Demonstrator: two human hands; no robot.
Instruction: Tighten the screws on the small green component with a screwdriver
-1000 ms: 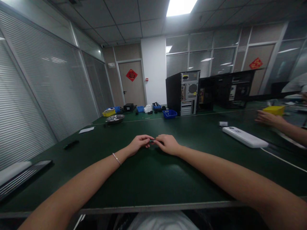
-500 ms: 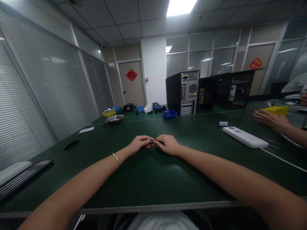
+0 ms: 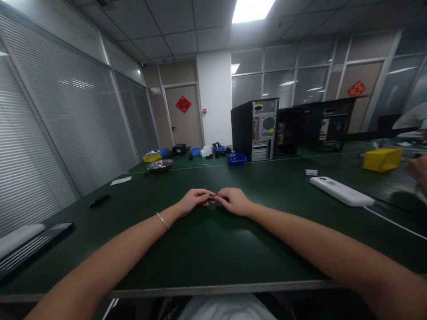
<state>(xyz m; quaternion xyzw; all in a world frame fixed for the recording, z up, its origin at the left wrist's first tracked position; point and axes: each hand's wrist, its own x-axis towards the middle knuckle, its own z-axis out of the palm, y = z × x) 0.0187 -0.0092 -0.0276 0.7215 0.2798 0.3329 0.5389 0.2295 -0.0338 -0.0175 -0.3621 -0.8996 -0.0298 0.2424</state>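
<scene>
Over the middle of the green table (image 3: 213, 253), my left hand (image 3: 195, 201) and my right hand (image 3: 234, 201) meet at their fingertips. Between them is a small green and metallic part (image 3: 211, 197), too small to make out in detail. The thumb and fingers of my left hand pinch it from the left. My right hand is closed too, with its thumb and forefinger at the part's right end. A bracelet circles my left wrist.
A white power bank-like block (image 3: 342, 191) with a cable lies right, beyond it a yellow bin (image 3: 382, 159) and a co-worker's blurred hand (image 3: 418, 171). Computer cases (image 3: 263, 129), a blue tray (image 3: 236, 158) and a metal dish (image 3: 160, 166) stand at the back. A dark pen-like object (image 3: 99, 201) lies left.
The co-worker's hand has moved away from the yellow bin to the right edge of the view. My own hands have hardly moved and still meet around the small part.
</scene>
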